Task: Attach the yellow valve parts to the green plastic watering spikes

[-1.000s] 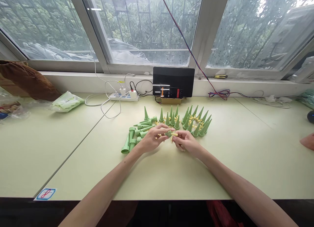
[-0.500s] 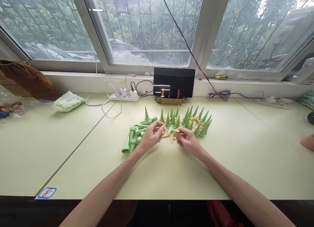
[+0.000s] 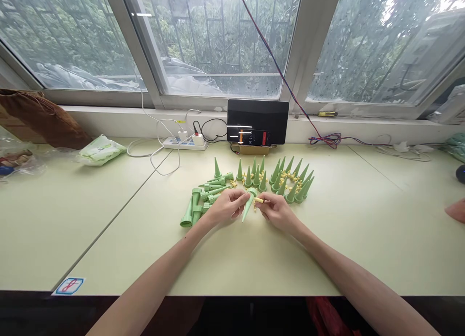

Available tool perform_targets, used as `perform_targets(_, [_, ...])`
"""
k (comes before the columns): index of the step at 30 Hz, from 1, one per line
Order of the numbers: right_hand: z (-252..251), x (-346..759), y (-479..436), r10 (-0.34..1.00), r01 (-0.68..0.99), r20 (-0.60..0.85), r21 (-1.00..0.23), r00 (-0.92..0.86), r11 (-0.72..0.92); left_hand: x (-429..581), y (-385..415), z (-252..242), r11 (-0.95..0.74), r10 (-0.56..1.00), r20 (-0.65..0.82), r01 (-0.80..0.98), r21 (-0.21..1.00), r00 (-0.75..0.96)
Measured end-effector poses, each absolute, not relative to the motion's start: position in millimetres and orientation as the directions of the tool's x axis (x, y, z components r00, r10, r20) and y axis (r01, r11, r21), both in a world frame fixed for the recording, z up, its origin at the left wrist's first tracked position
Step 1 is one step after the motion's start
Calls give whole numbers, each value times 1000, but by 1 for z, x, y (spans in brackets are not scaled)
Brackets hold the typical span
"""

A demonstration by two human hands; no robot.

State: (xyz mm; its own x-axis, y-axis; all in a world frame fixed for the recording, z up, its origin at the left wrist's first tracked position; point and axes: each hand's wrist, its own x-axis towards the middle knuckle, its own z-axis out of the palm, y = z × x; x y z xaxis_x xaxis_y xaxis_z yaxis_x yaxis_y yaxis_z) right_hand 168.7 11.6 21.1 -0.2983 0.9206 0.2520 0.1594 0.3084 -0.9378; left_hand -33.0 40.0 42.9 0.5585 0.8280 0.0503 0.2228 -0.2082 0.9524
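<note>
Above the worktop (image 3: 250, 258), a green spike (image 3: 248, 208) is pinched in the fingers of the left hand (image 3: 227, 206) and a yellow peg (image 3: 259, 200) in the right hand (image 3: 278, 211), easily dropped if gripped too loosely.

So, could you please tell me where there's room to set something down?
Bare table shows between the forearms, and right of the standing green cones, short of the cables. Beyond the right hand, cones and yellow pieces crowd it; beside the left hand, more cones.

Left forearm (image 3: 170, 265) and right forearm (image 3: 348, 265) bared, stretched forward and angled inward, left hand (image 3: 228, 206) closed in a pinch, right hand (image 3: 279, 210) likewise pinched, both set near each other, palms turned inward.
</note>
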Motion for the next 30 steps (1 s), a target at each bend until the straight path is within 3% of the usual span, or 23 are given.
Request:
perform_targets(20, [18,169,11,895,-132,84,-991,-438,28,-32,44,32,-289,861,189,148,946,472])
perform_targets(30, [15,169,15,869,-251,44,-964,-493,-94,-31,45,32,-513,814,390,219,830,430])
